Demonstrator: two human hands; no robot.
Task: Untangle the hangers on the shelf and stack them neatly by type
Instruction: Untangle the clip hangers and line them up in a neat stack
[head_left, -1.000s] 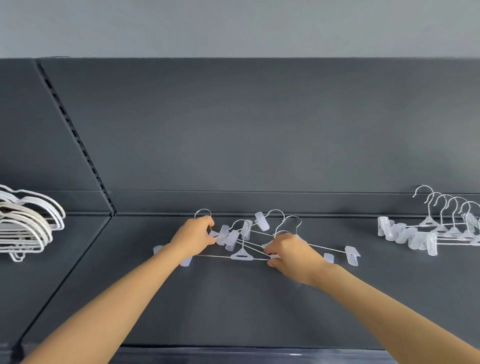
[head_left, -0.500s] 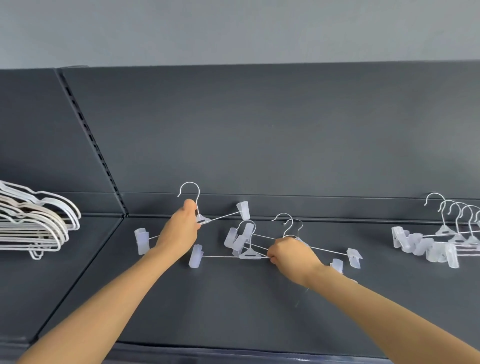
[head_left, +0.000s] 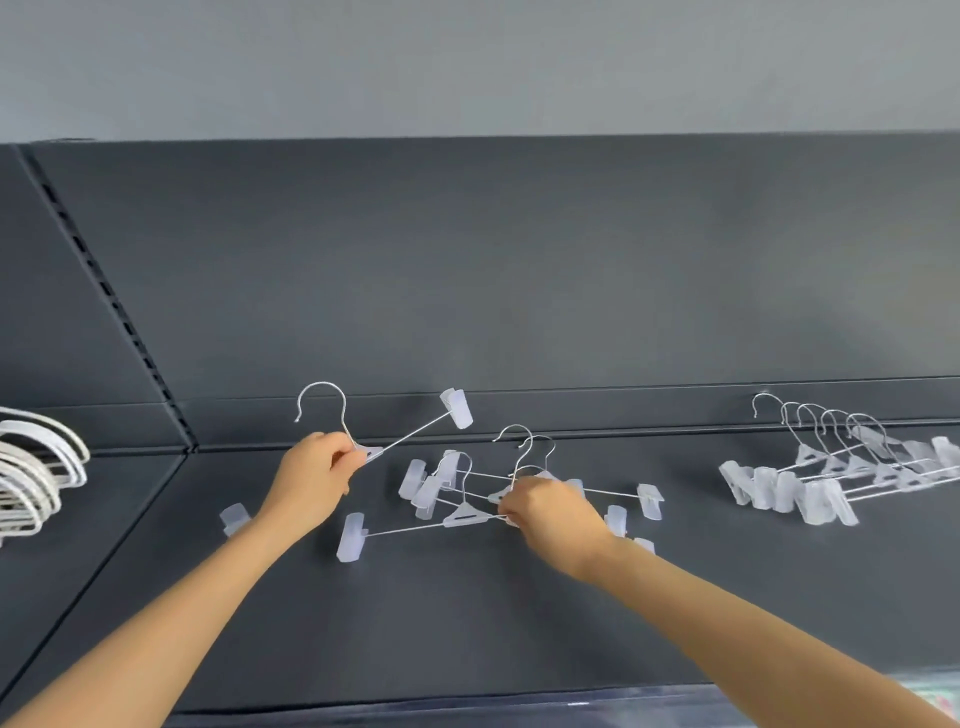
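Sitting at the far left end of the shelf (head_left: 467, 623), cut off by the picture's edge, is the stack of white hangers (head_left: 36, 467), lying where it lay a moment ago. Next comes the left hand (head_left: 311, 480), its fingers curled and pinching the neck of one clip hanger (head_left: 415, 431) just under the hook. That hanger has come up further than half a second back: it is off the shelf and tilted, its right clip raised in front of the shelf's back lip and its left clip low behind the wrist. A second ago it was still buried in the heap.

In the middle of the shelf lies the tangle of clip hangers (head_left: 465, 514), a little looser now with that one pulled free. The right hand (head_left: 550, 512) stays down on it, fingertips gripping a wire bar beside a plastic centre piece.

Toward the right end, well apart, the sorted clip hangers (head_left: 831, 473) lie overlapped, hooks toward the back.
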